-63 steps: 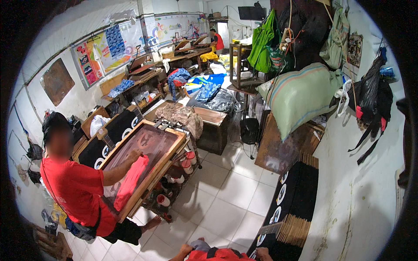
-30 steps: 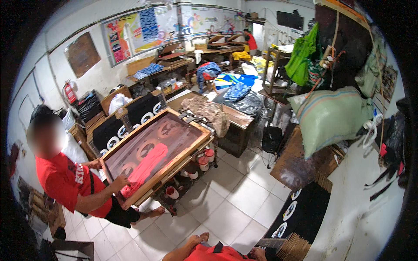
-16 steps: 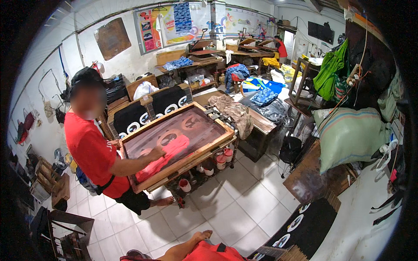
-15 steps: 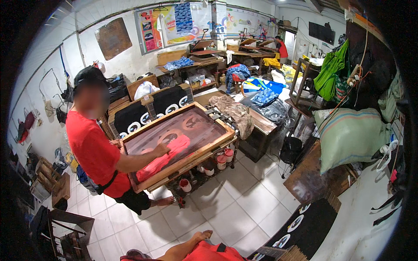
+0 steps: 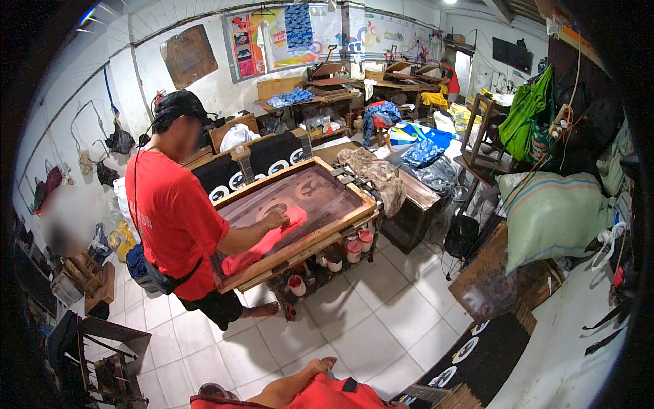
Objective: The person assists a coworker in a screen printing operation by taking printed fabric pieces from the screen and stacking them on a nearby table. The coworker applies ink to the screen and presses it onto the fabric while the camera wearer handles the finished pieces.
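At the lower edge my left forearm crosses my red clothing, and my left hand [image 5: 323, 365] ends it above the tiled floor. It is small and its fingers do not show clearly; I cannot tell what it touches. My right hand cannot be made out. Beyond me a co-worker in a red shirt [image 5: 178, 211] and black cap leans over a wood-framed printing screen [image 5: 300, 257]. The co-worker's hand [image 5: 276, 219] reaches to a long streak of red ink [image 5: 255, 253] on the mesh. The other hand is hidden.
Under the screen's table are several ink-stained pots [image 5: 296, 285]. Black printed pieces [image 5: 477, 361] lie at lower right, near a leaning brown board [image 5: 487, 279] and a stuffed pale green sack [image 5: 555, 218]. A dark wooden stand [image 5: 109, 361] is at lower left.
The view has shifted slightly. The co-worker's head has turned toward the screen, and their hand has moved up and right along the red ink. My left arm looks about the same.
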A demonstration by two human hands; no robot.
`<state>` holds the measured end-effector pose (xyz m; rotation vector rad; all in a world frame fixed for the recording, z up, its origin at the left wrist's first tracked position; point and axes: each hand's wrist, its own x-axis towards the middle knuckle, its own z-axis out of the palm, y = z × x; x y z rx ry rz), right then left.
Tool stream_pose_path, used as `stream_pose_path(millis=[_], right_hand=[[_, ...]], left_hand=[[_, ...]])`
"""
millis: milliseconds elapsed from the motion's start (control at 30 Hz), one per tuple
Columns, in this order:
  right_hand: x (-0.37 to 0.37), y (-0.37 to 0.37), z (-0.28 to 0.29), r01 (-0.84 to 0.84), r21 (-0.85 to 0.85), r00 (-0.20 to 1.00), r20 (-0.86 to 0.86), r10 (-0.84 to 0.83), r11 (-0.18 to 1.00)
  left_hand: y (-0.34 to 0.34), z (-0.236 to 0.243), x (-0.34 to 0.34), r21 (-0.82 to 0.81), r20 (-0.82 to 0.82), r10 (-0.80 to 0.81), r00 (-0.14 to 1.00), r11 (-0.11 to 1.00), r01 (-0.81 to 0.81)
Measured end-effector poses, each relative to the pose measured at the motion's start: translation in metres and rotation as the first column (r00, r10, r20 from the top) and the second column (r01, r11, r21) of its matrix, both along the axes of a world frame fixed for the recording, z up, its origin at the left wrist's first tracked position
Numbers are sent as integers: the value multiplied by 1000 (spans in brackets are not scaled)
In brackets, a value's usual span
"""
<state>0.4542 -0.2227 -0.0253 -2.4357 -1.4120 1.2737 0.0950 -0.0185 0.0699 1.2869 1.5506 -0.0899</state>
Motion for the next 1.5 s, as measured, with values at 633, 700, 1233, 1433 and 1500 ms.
stream_pose_path(millis=[633, 700, 1233, 1433, 1500], right_hand=[[-7, -30, 17, -292, 75, 949, 146, 279, 954], [-11, -33, 9, -169, 19, 980, 107, 166, 986], [-45, -37, 38, 602, -267, 715, -241, -657, 753], [-25, -56, -6, -231, 202, 968, 150, 203, 952], [-17, -59, -17, -393, 89, 906, 204, 370, 915]], left_hand=[[-13, -49, -19, 42, 32, 41, 999, 998, -42], [-13, -52, -18, 56, -80, -2, 997, 998, 6], [-16, -59, -31, 78, 15, -96, 995, 992, 95], [-20, -52, -22, 113, -36, -114, 993, 987, 117], [-22, -46, -19, 135, -84, -146, 986, 978, 157]])
